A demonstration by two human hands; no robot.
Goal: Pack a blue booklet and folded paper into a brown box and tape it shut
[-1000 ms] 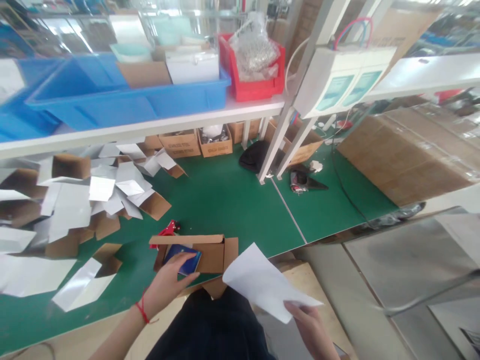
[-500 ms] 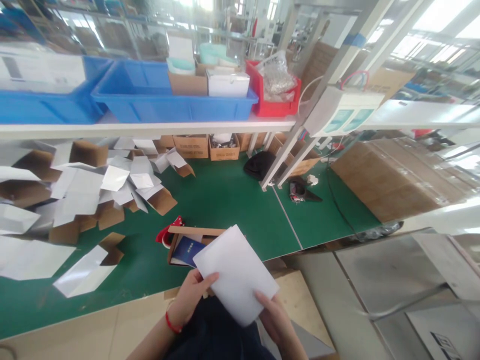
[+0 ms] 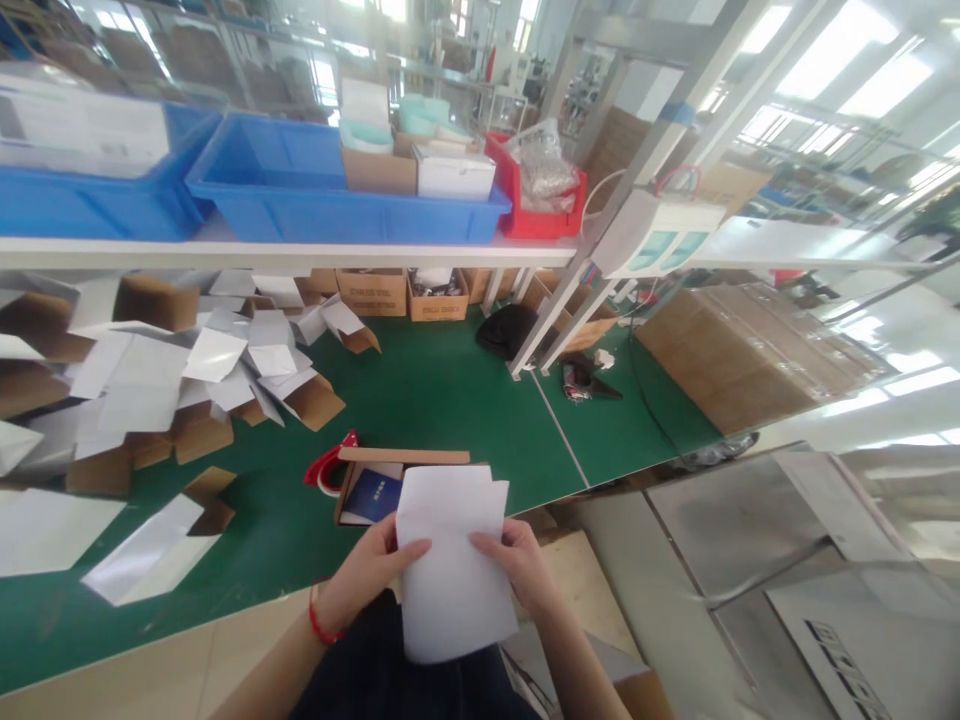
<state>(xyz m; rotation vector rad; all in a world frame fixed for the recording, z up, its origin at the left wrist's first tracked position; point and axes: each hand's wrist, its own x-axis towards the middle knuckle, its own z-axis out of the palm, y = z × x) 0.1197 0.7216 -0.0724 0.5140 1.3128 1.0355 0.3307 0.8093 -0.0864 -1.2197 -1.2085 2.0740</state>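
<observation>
Both my hands grip a small stack of white paper sheets (image 3: 456, 590) in front of my body, the sheets slightly out of line at the top right corner. My left hand (image 3: 382, 562) pinches the left edge, thumb on top; a red band circles that wrist. On the right edge, my right hand (image 3: 517, 562) closes with its thumb on the paper and its fingers behind. Just beyond the sheets, an open cardboard box (image 3: 405, 456) sits at the table edge, partly covered by the paper. Inside it lies a dark blue booklet (image 3: 373, 496).
Red tape dispenser (image 3: 330, 468) touches the box's left side. Many folded white cartons (image 3: 142, 385) pile up on the left of the green table (image 3: 420, 390). Above runs a shelf with blue bins (image 3: 345, 215) and a red bin (image 3: 544, 215). Large cardboard boxes (image 3: 765, 350) stand at right.
The paper stack has turned from a slant to nearly upright and shifted a little left. My right hand has moved up along its right edge. The view has swung slightly right.
</observation>
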